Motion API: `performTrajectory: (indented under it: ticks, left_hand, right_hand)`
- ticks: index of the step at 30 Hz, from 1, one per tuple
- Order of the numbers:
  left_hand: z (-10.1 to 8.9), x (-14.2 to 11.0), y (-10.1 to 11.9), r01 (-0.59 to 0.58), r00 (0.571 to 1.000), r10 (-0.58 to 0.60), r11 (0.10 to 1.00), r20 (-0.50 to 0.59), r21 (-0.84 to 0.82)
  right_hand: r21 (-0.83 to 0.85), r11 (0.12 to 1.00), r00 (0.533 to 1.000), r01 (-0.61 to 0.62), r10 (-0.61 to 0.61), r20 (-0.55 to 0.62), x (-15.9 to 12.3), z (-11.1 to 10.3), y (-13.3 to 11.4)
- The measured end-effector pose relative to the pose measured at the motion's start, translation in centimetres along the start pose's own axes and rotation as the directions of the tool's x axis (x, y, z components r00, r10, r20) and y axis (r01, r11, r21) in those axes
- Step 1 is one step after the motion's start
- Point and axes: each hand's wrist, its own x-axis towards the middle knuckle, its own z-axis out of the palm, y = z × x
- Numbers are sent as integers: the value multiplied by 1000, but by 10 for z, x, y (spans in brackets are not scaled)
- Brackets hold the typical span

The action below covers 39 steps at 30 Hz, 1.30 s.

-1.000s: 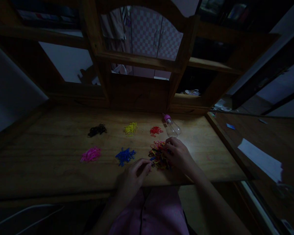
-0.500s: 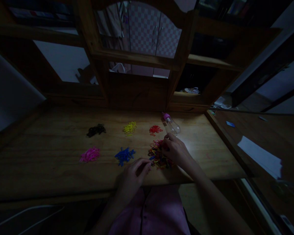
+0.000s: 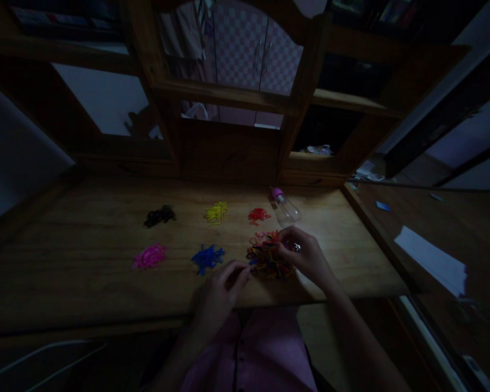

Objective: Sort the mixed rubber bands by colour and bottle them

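Observation:
A mixed heap of small coloured loops (image 3: pixel 269 261), looking like rubber bands, lies on the desk in front of me. My right hand (image 3: pixel 304 253) is over its right side, thumb and fingers pinched among the pieces; what they grip is too small to make out. At the heap's left edge, my left hand (image 3: pixel 226 286) is closed in a pinch, with a tiny dark bit at the fingertips that I cannot name. Sorted piles lie around: blue (image 3: pixel 207 258), pink (image 3: pixel 150 256), black (image 3: pixel 159 216), yellow (image 3: pixel 216 213) and red (image 3: pixel 258 215).
Behind the heap a clear bottle with a pink cap (image 3: pixel 285 207) lies on the wooden desk (image 3: pixel 85 228). A wooden shelf unit (image 3: pixel 228 155) rises at the back. White paper (image 3: pixel 430 261) and a small blue card (image 3: pixel 383 206) rest on the surface to the right.
My right hand has shifted slightly right and lower over the heap, showing more of the loops. My left hand stays pinched in nearly the same spot.

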Motion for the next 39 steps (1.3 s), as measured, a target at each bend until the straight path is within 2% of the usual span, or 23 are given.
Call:
performTrajectory:
  ticks: [3,6,8,11,16,18,21,25,28,31,34,39]
  left_hand:
    - [1,2,-1,80,996,-86,973,-19,-215]
    - [3,4,5,159,984,-178,882,-1,-444]
    - [7,5,12,193,975,-219,794,25,-576]
    - [13,10,20,203,974,-208,648,86,-734]
    - [20,23,26,307,950,-168,360,263,-881]
    - [21,28,28,355,932,-186,300,311,-885]
    - [25,29,32,350,929,-240,323,281,-880]
    - [29,26,39,291,952,-220,438,213,-851]
    - [30,25,42,298,952,-223,529,209,-795]
    - [29,26,41,312,949,-225,576,220,-755]
    - [28,28,39,324,945,-243,581,221,-747]
    - [26,28,33,328,941,-262,568,213,-755]
  right_hand:
    - [198,976,995,-92,96,-12,-10,-1,-5]
    - [213,975,995,-55,71,-67,-19,2,-10]
    - [122,992,992,27,-11,-126,-24,4,-12]
    - [-78,980,964,185,-197,-180,-31,6,-16]
    - [-293,876,892,383,-433,-130,-39,9,-17]
    - [-341,844,875,414,-472,-107,-42,10,-16]
    - [-387,820,878,422,-476,-51,-46,10,-13]
    - [-415,787,873,457,-487,38,-51,10,-13]
    - [-461,753,867,470,-491,83,-53,9,-16]
    - [-469,743,864,478,-495,97,-54,8,-17]
    - [-406,797,884,448,-462,69,-53,9,-16]
    - [-260,898,919,355,-386,-78,-49,14,-17]
